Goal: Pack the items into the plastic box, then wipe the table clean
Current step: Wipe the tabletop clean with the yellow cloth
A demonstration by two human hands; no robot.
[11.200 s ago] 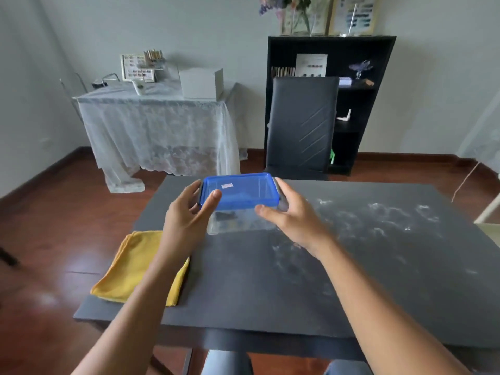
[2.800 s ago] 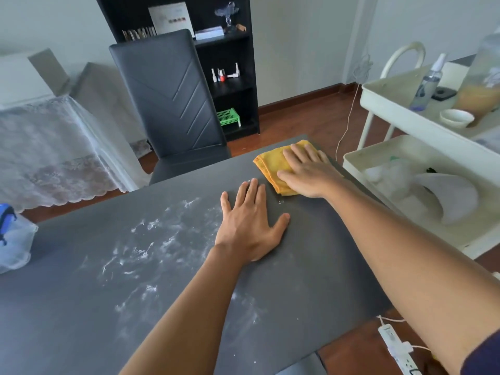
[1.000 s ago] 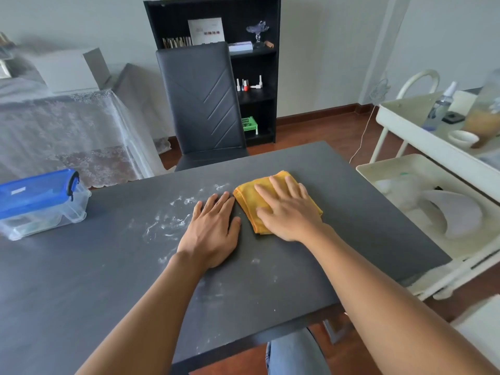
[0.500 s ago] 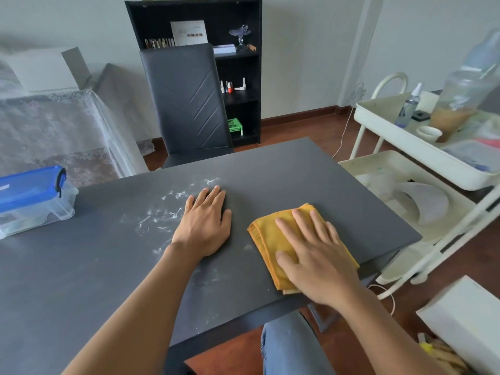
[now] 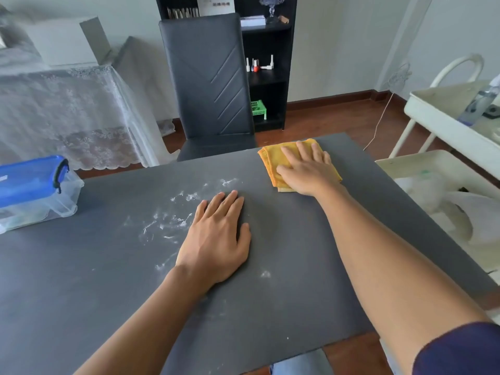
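Observation:
My right hand [image 5: 305, 171] presses flat on a folded yellow cloth [image 5: 273, 161] at the far right corner of the dark grey table [image 5: 81, 280]. My left hand [image 5: 216, 236] lies palm down, fingers spread, on the table's middle, holding nothing. White powdery smears [image 5: 173, 220] streak the tabletop just left of that hand. The clear plastic box [image 5: 35, 193] with its blue lid clipped on stands at the table's left edge.
A black chair [image 5: 211, 85] is pushed in at the far side, with a black shelf [image 5: 270, 63] behind it. A white trolley [image 5: 446, 163] with trays stands close to the table's right edge. A lace-covered table [image 5: 67, 109] stands at the back left.
My right hand has slid the yellow cloth from the near right edge away to the table's far right corner. The left hand stays flat in the same spot.

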